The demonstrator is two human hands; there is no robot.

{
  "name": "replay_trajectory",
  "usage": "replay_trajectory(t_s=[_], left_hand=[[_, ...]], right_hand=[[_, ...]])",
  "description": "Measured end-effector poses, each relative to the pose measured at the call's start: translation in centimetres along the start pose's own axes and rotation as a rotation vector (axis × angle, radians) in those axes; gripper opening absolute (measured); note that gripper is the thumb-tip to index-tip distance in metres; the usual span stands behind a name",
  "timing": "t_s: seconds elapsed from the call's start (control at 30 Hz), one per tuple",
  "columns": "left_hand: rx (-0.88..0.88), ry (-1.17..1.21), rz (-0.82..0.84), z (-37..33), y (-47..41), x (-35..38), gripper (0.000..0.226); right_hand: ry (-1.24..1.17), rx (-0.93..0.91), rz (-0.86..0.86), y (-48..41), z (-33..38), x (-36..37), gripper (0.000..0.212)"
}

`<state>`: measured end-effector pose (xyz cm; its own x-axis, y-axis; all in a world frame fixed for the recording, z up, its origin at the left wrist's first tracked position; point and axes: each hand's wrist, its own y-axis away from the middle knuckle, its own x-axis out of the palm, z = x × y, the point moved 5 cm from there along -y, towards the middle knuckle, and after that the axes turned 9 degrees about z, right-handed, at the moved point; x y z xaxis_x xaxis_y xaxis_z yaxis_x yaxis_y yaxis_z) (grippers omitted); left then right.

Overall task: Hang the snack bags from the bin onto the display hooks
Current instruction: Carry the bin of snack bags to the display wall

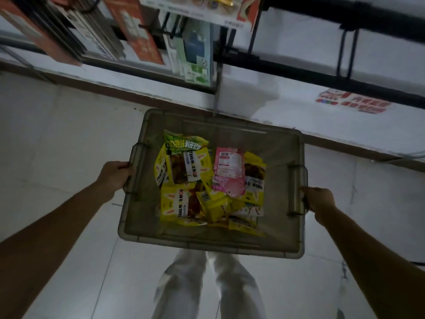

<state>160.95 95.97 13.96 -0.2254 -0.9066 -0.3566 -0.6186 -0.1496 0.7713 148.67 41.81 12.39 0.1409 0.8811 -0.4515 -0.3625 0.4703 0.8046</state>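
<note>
Grey bin (pixel 207 246) hangs between the hands: left hand (pixel 115 176) grips one handle, right hand (pixel 319 200) grips the other. Bags (pixel 207 180) lie loose inside, between both hands. If either grip slips, the bin could tip and spill them.

Snack bags (pixel 208 185) lie in the bin (pixel 202 246) — left hand (pixel 115 176), right hand (pixel 319 200) on its handles — shelving (pixel 230 57) beyond.

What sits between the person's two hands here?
In the head view, the grey bin spans the gap between the left hand and the right hand, each gripping one side of it. Loose snack bags, mostly yellow, lie piled inside.
</note>
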Motion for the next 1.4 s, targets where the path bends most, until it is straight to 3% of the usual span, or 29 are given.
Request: replay_trajectory(t_s=[0.13,0.37,0.5,0.63,0.73,0.8,0.87,0.97,1.2,1.4], left_hand=[[0.010,-0.011,-0.015,1.7,-6.3,2.0,0.026],[0.016,0.007,-0.052,4.7,-16.2,4.6,0.032],[-0.001,0.007,0.006,6.8,-20.1,5.8,0.035],[0.048,-0.033,0.048,7.7,-20.2,6.1,0.035],[0.032,-0.204,0.167,6.0,-17.1,7.2,0.059],[0.039,-0.340,0.221,3.7,-13.9,8.0,0.075],[0.140,-0.408,0.323,0.2,-9.7,9.5,0.062],[0.305,-0.602,0.413,-5.8,-2.3,11.3,0.059],[0.540,-0.907,0.389,-14.5,10.5,9.8,0.054],[0.564,-0.994,0.405,-16.3,19.2,7.9,0.049]], right_hand=[[0.030,0.043,-0.025,-6.4,-0.9,3.3,0.018],[0.063,0.050,-0.023,-14.3,-1.0,8.2,0.023],[0.047,0.074,-0.023,-16.8,-2.7,10.9,0.017],[0.085,0.080,-0.055,-16.6,-2.6,12.1,0.033],[0.279,0.108,-0.009,-14.0,-1.0,12.6,0.054],[0.423,0.030,0.062,-10.8,1.3,13.3,0.051],[0.540,-0.166,0.169,-6.5,4.6,14.9,0.035],[0.651,-0.411,0.316,1.5,10.1,16.0,0.028],[0.775,-0.528,0.338,14.9,14.3,13.3,0.064],[0.797,-0.550,0.318,23.2,13.4,9.2,0.058]])
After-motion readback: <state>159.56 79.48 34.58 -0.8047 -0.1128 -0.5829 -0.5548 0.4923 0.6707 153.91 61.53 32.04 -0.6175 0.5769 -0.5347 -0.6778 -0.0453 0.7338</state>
